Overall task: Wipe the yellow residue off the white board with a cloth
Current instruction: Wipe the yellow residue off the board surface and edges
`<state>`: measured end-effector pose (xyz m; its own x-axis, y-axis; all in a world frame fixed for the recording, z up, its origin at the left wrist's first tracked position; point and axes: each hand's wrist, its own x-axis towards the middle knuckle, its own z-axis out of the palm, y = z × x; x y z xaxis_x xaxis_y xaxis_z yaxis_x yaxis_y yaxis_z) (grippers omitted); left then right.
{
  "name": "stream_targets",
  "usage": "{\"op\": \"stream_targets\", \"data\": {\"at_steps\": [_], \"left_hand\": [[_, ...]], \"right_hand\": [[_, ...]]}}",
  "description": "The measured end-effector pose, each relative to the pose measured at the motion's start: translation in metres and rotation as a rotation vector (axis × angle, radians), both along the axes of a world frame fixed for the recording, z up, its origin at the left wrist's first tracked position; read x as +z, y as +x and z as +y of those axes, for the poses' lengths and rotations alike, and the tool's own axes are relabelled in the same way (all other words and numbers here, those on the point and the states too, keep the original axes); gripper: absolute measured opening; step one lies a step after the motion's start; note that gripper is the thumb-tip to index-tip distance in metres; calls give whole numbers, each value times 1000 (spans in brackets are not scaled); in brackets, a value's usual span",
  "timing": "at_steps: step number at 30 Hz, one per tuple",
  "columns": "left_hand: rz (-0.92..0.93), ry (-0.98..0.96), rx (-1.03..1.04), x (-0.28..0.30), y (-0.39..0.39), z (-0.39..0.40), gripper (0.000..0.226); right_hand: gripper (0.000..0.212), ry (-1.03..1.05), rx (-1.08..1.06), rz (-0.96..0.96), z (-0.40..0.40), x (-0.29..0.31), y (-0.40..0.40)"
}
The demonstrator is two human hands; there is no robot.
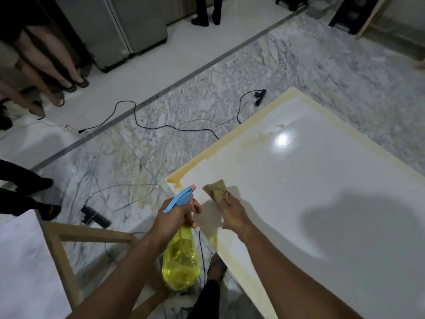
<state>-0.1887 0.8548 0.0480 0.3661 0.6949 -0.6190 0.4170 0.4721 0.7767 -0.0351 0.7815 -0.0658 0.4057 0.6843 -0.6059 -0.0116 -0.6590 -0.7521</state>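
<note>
Grey-veined marble floor (322, 72) meets plain white tiles (184, 47) along a dark strip. Black cables (128, 107) trail across it. A steel cabinet (119, 31) stands behind; bystanders' legs (46, 58) at left.

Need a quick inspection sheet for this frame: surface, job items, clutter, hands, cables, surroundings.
Surface: white board, glossy with a lamp glare; yellow residue along the left edge and near corner, smears further up near the glare.
Job's things: brown cloth pressed on the board near the stained corner; yellow spray bottle with blue trigger, held off the board's edge.
Clutter: nothing seen on the board besides the cloth.
Hands: left hand grips the bottle neck; right hand holds the cloth.
Cables: black cable and thin pale wires loop across the floor; white power strip.
Surroundings: marble floor, wooden frame, bystanders' legs at left and top.
</note>
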Motion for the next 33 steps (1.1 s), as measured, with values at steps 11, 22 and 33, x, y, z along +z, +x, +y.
{"op": "stream_targets", "data": {"at_steps": [11, 22, 33], "left_hand": [[-67, 19, -181, -21, 123, 63, 34], [-125, -25, -310, -65, 252, 147, 53], [-135, -16, -224, -70, 204, 150, 51]], "right_hand": [[46, 15, -247, -198, 54, 34, 219], [35, -242, -86, -840, 136, 12, 422], [71, -381, 67, -952, 150, -80, 320]]}}
